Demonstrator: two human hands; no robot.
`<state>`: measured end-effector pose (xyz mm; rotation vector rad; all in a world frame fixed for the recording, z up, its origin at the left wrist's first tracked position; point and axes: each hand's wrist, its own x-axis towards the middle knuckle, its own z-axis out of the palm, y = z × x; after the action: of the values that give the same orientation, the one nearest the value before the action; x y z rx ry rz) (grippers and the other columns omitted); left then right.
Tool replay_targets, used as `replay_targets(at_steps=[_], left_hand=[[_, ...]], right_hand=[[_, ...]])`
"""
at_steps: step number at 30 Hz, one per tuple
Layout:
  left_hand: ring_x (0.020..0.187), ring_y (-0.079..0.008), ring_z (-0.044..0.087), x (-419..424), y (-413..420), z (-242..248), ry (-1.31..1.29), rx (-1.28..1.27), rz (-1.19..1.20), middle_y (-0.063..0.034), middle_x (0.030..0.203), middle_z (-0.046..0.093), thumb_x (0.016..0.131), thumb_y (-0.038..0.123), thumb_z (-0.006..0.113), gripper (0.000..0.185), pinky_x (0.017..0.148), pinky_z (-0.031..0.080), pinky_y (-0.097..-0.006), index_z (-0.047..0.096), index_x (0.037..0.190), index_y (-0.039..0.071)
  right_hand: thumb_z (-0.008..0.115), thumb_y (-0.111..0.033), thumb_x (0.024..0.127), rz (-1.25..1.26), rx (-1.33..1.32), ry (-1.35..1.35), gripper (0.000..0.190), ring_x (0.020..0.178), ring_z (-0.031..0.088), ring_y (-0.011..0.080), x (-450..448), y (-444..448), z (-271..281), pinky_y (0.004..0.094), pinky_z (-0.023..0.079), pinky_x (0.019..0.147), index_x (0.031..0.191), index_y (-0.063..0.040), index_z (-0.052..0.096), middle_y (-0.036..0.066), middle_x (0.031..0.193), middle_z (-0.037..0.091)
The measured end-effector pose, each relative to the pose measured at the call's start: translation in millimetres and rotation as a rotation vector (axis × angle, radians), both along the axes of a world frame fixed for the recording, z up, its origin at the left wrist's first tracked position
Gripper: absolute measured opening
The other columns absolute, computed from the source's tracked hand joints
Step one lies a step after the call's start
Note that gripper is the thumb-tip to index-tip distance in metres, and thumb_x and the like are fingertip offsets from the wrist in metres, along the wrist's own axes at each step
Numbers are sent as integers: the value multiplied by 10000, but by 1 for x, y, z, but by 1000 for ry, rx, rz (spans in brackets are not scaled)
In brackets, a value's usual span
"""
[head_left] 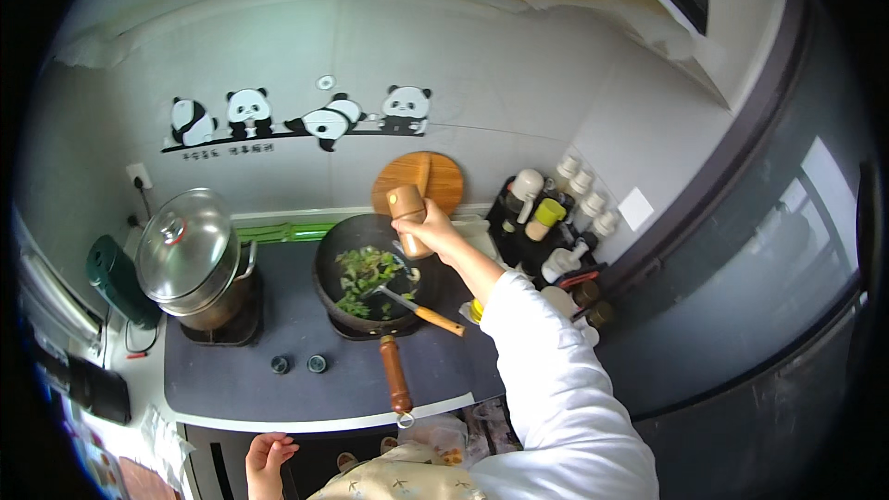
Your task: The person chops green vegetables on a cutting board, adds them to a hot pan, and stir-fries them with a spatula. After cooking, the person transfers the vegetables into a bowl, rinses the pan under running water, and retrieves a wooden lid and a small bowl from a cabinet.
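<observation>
My right hand (432,226) grips a brown seasoning bottle (405,203) above the right side of a dark wok (321,271). Leafy greens (364,271) lie in the wok, with a few paler pieces at their right. A metal spatula with a wooden handle (439,320) rests in the wok, its handle leaning over the rim. The wok's own brown wooden handle (396,375) points towards me, past the counter's front edge. My left hand (267,462) hangs low before the counter, fingers loosely curled and nothing seen in it.
A lidded steel pot (187,257) occupies the left burner. Two knobs (298,364) sit on the dark hob. Several seasoning bottles and jars (545,219) crowd the right corner. A round wooden board (444,184) leans on the back wall. A dark green appliance (118,278) stands far left.
</observation>
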<state>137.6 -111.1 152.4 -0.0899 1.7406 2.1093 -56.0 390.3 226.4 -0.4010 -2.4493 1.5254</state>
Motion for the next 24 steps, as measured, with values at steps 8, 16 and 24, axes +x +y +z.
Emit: replay_targets(at_steps=[8,16,24], left_hand=[[975,-187,671,-22,29,3,-5,-88,-65,-110,1089,688,1010,166,575,237,901,537,-322,628,1148,-20],[970,-180,667,-18,46,13,6,-145,-131,-97,1091,686,1009,184,582,235,901,536,-319,634,1148,2],[940,-222,686,-24,59,23,-18,-178,-82,-138,1031,670,997,48,534,173,881,534,-316,584,1121,-61]], right_hand=[[738,-317,856,-419,-154,375,760,1156,562,225,103,179,10,390,469,972,1431,-66,308,122,1303,540],[895,-309,627,-809,645,0,794,1105,607,396,144,257,-31,460,487,952,1224,-49,440,187,1183,611],[886,-426,662,-835,887,-565,851,1102,646,314,139,252,-28,434,557,903,1281,-68,423,137,1255,583]])
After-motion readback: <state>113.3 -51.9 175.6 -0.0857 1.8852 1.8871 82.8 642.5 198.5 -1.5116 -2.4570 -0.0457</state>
